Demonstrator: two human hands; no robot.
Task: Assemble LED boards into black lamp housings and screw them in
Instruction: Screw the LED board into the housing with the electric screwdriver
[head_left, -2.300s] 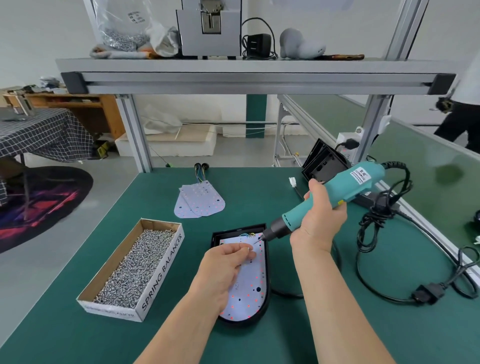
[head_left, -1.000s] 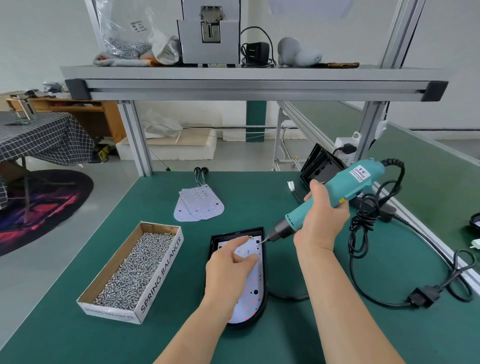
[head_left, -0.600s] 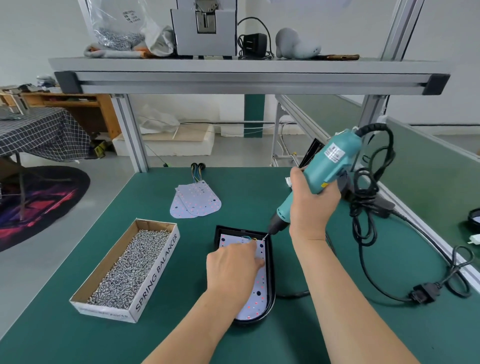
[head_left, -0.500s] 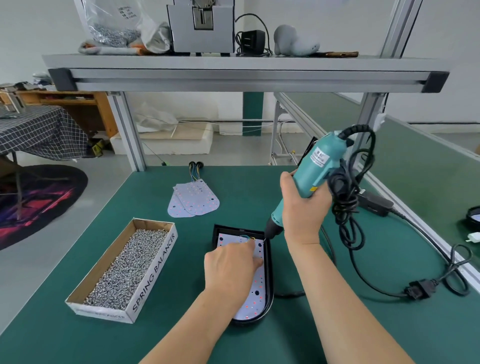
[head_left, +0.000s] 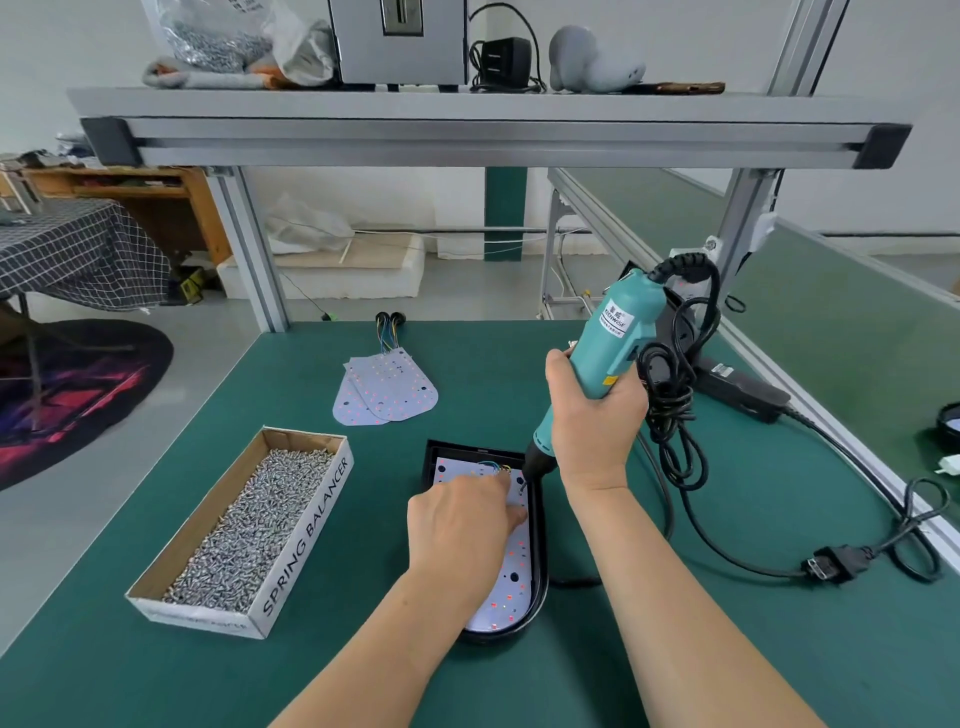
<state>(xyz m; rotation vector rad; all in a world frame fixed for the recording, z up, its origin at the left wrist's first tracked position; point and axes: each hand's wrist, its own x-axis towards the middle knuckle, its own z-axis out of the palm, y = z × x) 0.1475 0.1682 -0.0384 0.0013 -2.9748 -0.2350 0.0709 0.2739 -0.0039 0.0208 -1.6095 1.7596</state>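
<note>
A black lamp housing (head_left: 540, 545) lies on the green bench with a white LED board (head_left: 511, 577) seated inside it. My left hand (head_left: 462, 525) rests flat on the board, fingertips near its top right corner. My right hand (head_left: 595, 410) grips a teal electric screwdriver (head_left: 615, 343), held steeply, its bit tip down on the board's top right corner beside small coloured wires (head_left: 493, 466). Whether a screw sits under the bit is hidden.
A cardboard box of screws (head_left: 249, 525) stands left of the housing. Spare LED boards (head_left: 387, 389) with wire leads lie further back. The screwdriver's black cable (head_left: 675, 415) and a plug (head_left: 826, 566) trail on the right. More black housings (head_left: 680, 317) lean by the right post.
My right hand swung the screwdriver from a shallow slant to nearly upright and brought the bit down onto the board's corner. My left hand settled flatter on the board.
</note>
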